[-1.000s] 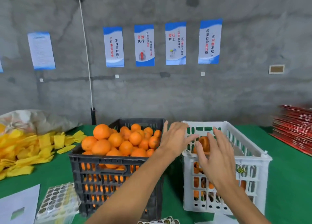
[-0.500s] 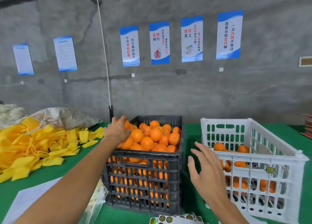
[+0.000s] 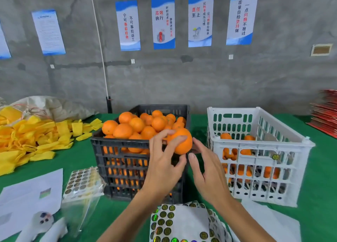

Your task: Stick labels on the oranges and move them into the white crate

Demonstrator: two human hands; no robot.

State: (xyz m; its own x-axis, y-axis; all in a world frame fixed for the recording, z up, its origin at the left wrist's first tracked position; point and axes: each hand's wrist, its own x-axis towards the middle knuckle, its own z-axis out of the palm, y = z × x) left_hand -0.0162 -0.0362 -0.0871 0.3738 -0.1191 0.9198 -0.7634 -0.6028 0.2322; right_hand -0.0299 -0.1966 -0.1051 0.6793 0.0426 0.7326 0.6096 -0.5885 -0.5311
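Observation:
My left hand (image 3: 164, 161) grips one orange (image 3: 182, 144) in its fingertips, held in front of the black crate (image 3: 127, 168), which is heaped with oranges (image 3: 138, 125). My right hand (image 3: 206, 170) hovers just right of that orange, fingers relaxed, holding nothing. The white crate (image 3: 262, 161) stands to the right with several oranges (image 3: 244, 150) low inside it. A sheet of round labels (image 3: 167, 221) lies on the green table below my hands.
A second label sheet (image 3: 82, 182) in a clear bag lies left of the black crate, beside white paper (image 3: 31, 190). Yellow foam nets (image 3: 27, 137) are piled at the left. Red stacked items (image 3: 326, 114) sit at the far right. Behind is a concrete wall with posters.
My left hand has taken an orange from the black crate's far left and brought it to the front. My right hand has moved in beside it. The view has tilted down.

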